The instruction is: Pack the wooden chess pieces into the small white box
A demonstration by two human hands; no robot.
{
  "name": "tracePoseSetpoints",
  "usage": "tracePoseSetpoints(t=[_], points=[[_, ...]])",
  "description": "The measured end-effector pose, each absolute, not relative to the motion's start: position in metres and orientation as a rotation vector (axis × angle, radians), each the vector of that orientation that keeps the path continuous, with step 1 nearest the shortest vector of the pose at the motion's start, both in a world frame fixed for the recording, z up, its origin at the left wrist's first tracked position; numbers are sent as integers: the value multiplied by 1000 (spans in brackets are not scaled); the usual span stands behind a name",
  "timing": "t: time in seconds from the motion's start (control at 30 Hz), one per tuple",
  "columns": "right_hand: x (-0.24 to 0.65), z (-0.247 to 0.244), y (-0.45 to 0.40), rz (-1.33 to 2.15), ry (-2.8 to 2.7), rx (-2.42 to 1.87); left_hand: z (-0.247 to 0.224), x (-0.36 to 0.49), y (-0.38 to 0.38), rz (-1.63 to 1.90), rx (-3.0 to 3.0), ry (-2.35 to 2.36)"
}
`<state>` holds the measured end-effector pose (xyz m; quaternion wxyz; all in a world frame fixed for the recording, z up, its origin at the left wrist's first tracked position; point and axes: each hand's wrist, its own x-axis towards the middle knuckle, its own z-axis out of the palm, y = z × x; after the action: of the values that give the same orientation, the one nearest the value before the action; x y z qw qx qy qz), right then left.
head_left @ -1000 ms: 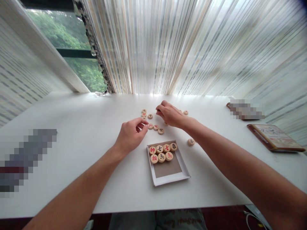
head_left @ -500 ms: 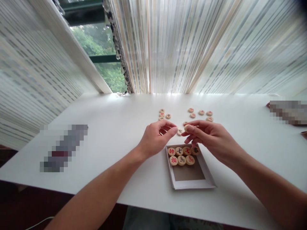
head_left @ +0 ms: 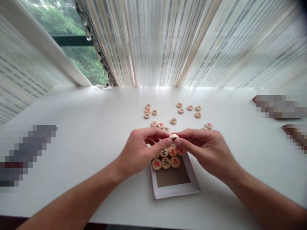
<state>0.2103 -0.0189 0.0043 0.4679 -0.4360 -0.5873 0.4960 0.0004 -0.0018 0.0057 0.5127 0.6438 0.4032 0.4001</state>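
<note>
A round wooden Chinese chess piece (head_left: 173, 137) is pinched between the fingertips of my left hand (head_left: 146, 145) and my right hand (head_left: 201, 143), tilted just above the far end of a shallow white box (head_left: 177, 192). Inside the box lie two rows of pieces with red and black characters, among them a red piece (head_left: 175, 162) and a black piece (head_left: 165, 163) in the nearer row. My fingers partly hide the far row. The near part of the box shows its brown bottom (head_left: 172, 179).
Several loose pieces lie beyond my hands: a group at left (head_left: 147, 111), one black piece (head_left: 173, 120), red ones at right (head_left: 190, 107). Blurred-out objects lie at the left (head_left: 31, 150) and right (head_left: 278, 107) of the white table. A striped curtain (head_left: 155, 44) hangs behind.
My right hand has brought the piece over to my left hand, and both now hold it. The view has shifted, so the box and table appear further left.
</note>
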Motion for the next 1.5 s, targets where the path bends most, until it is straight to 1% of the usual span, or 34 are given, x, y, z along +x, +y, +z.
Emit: tracePoseSetpoints(t=[0.27, 0.47, 0.73, 1.0, 1.2, 1.4, 1.5], points=[[209, 5, -23, 1075, -1506, -1078, 4, 2, -6, 1048, 1580, 1000], [207, 3, -26, 1083, -1476, -1070, 6, 4, -8, 1100, 1492, 965], [207, 7, -25, 974, -1569, -1089, 7, 4, -13, 1157, 1460, 933], [208, 9, -25, 1059, -1554, -1064, 7, 5, -10, 1138, 1464, 888], [210, 11, -23, 1219, -1500, -1008, 12, 5, -11, 1101, 1361, 811], [213, 2, -21, 1424, -1387, -916, 14, 6, -11, 1039, 1247, 716], [213, -1, -21, 1465, -1337, -922, 14, 5, -10, 1033, 1234, 722]])
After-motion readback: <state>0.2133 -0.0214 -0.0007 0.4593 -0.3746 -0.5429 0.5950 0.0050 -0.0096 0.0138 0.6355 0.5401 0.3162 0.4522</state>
